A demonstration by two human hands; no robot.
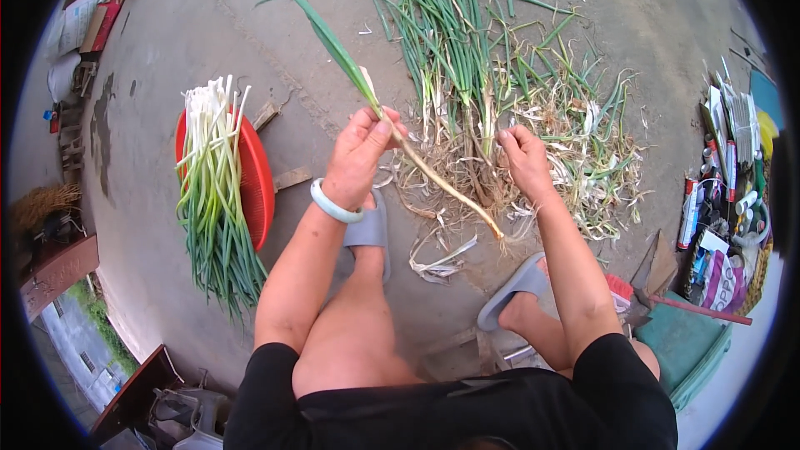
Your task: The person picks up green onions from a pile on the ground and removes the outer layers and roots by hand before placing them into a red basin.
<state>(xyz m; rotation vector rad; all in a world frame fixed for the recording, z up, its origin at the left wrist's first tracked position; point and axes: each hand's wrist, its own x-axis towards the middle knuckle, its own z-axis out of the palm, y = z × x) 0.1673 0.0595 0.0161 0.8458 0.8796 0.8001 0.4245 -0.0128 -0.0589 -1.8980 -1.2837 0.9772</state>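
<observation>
My left hand (357, 154), with a pale bangle on the wrist, is closed round a single green onion (442, 183). Its green leaf points up and left, while the pale stem and root end slant down to the right. My right hand (525, 162) is off to the right of the stem, apart from it, with thumb and fingers pinched together. Whether anything sits in that pinch I cannot make out. Beyond both hands lies a bunch of unpeeled green onions (450, 42) with dirty roots. Peeled skins and dry leaves (583, 150) are heaped beside it.
At left, cleaned green onions (212, 192) lie across a red plastic basket (262, 192). My feet wear grey slippers (367, 229) on the concrete floor. Boxes, tubes and bags (733, 192) crowd the right edge, near a red-handled tool (700, 307).
</observation>
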